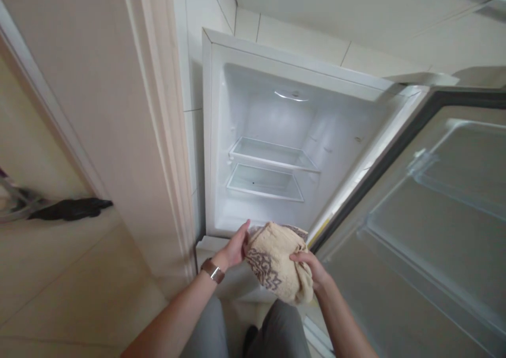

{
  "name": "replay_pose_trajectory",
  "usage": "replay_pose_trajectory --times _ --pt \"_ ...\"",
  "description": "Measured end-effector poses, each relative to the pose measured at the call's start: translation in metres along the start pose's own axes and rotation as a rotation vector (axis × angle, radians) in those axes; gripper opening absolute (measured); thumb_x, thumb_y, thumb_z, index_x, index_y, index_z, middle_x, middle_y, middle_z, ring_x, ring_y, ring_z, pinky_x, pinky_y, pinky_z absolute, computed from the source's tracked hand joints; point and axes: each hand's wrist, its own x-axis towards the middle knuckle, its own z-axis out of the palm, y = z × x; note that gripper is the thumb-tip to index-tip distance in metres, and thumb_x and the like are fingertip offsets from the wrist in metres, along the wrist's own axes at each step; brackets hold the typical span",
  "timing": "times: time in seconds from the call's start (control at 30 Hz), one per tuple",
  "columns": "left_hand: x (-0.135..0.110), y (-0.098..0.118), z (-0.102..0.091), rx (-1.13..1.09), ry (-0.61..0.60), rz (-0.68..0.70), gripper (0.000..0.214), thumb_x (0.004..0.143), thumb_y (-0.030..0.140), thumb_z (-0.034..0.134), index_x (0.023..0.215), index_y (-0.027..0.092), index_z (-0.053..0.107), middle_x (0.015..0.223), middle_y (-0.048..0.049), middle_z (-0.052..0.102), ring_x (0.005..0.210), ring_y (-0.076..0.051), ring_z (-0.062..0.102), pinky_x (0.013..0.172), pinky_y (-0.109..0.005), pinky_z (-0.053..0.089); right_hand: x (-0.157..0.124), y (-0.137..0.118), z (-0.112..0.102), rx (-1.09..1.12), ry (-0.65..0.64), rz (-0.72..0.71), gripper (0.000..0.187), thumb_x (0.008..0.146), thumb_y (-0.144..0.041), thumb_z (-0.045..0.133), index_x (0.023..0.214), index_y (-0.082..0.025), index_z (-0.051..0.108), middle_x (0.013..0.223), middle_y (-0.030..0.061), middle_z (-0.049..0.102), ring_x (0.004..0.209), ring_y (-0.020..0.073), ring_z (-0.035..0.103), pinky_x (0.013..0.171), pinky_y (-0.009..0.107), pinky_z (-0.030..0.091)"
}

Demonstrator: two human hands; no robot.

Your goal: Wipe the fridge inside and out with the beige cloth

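A bunched beige cloth (279, 258) with a dark brown pattern is held in front of the open fridge (208, 136). My right hand (314, 269) grips its right side, thumb on top and the other fingers hidden behind the folds. At the cloth's left edge, my left hand (236, 246) holds or supports it, its fingers partly behind the fabric. A brown-strapped watch (212, 270) is on my left wrist. Beyond the cloth, two glass shelves, an upper shelf (272, 152) and a lower shelf (264, 181), sit inside the white fridge interior.
The fridge door (415, 231) with clear racks stands swung open on the right. A pale door frame (158, 126) rises close on the left. A black item (71, 209) lies on the floor at far left. White tiles (300, 41) cover the wall behind.
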Motion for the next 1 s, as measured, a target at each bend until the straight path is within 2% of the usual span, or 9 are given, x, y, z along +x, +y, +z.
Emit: replay_pose_trajectory --times 0.07,0.13,0.23,0.33,0.53,0.67,0.73,0.87,1.0 --pt "-0.014 0.014 0.020 0.047 -0.013 0.046 0.074 0.075 0.072 0.087 0.119 0.013 0.078 0.115 -0.0164 0.081 0.120 -0.038 0.072 0.104 -0.045 0.056 -0.012 0.005 0.006 0.012 0.018 0.020 0.070 0.058 -0.030 0.090 0.124 -0.014 0.075 0.109 0.0142 0.083 0.113 0.0381 0.078 0.110 0.052 0.058" --pt "-0.022 0.022 0.038 0.181 0.093 0.115 0.065 0.077 0.060 0.092 0.119 0.013 0.079 0.115 -0.0143 0.081 0.111 -0.034 0.075 0.097 -0.039 0.058 -0.020 0.011 0.010 0.029 0.032 0.015 0.069 0.060 -0.033 0.090 0.126 -0.016 0.073 0.112 0.0135 0.083 0.116 0.0372 0.077 0.110 0.052 0.058" --pt "-0.027 0.020 0.055 0.364 0.238 0.209 0.059 0.085 0.064 0.083 0.116 0.013 0.080 0.118 -0.0126 0.080 0.108 -0.033 0.074 0.092 -0.037 0.058 -0.031 0.019 0.010 0.056 0.057 0.044 0.064 0.064 -0.038 0.088 0.122 -0.015 0.073 0.111 0.0153 0.083 0.115 0.0377 0.078 0.108 0.052 0.060" --pt "-0.030 0.011 0.063 0.484 0.252 0.298 0.059 0.091 0.067 0.074 0.114 0.013 0.080 0.119 -0.0112 0.080 0.111 -0.032 0.072 0.096 -0.038 0.056 -0.040 0.026 0.008 0.081 0.080 0.064 0.067 0.062 -0.039 0.089 0.121 -0.015 0.072 0.112 0.0159 0.082 0.114 0.0379 0.078 0.106 0.051 0.061" --pt "-0.052 0.014 0.078 0.563 0.275 0.416 0.056 0.098 0.067 0.060 0.101 0.014 0.077 0.107 -0.0112 0.079 0.107 -0.031 0.070 0.094 -0.038 0.055 -0.061 0.031 0.012 0.085 0.101 -0.064 0.074 0.063 -0.033 0.090 0.132 -0.019 0.067 0.116 0.0104 0.083 0.112 0.0348 0.079 0.105 0.049 0.061" --pt "-0.071 0.014 0.097 0.597 0.262 0.443 0.045 0.095 0.058 0.069 0.110 0.015 0.075 0.111 -0.0104 0.078 0.107 -0.029 0.070 0.093 -0.035 0.055 -0.073 0.033 0.020 0.094 0.120 -0.098 0.078 0.062 -0.032 0.089 0.135 -0.020 0.065 0.115 0.0098 0.083 0.110 0.0353 0.079 0.103 0.050 0.062" --pt "-0.077 0.010 0.104 0.662 0.311 0.469 0.043 0.092 0.053 0.073 0.112 0.015 0.074 0.109 -0.0091 0.078 0.102 -0.028 0.070 0.090 -0.033 0.055 -0.080 0.034 0.024 0.090 0.122 -0.101 0.077 0.062 -0.033 0.091 0.133 -0.019 0.066 0.114 0.0099 0.083 0.110 0.0354 0.079 0.103 0.050 0.062" --pt "-0.084 0.000 0.111 0.699 0.378 0.496 0.041 0.097 0.054 0.063 0.098 0.014 0.074 0.094 -0.0070 0.076 0.087 -0.026 0.068 0.076 -0.031 0.052 -0.093 0.036 0.029 0.048 0.097 -0.108 0.072 0.060 -0.034 0.092 0.127 -0.019 0.068 0.113 0.0098 0.083 0.111 0.0349 0.078 0.104 0.049 0.061" --pt "-0.090 -0.004 0.113 0.687 0.354 0.508 0.042 0.096 0.055 0.061 0.093 0.014 0.072 0.093 -0.0074 0.076 0.087 -0.027 0.067 0.078 -0.032 0.051 -0.104 0.039 0.027 -0.034 0.053 -0.093 0.067 0.063 -0.040 0.092 0.122 -0.019 0.070 0.113 0.0103 0.082 0.111 0.0346 0.078 0.104 0.049 0.060"
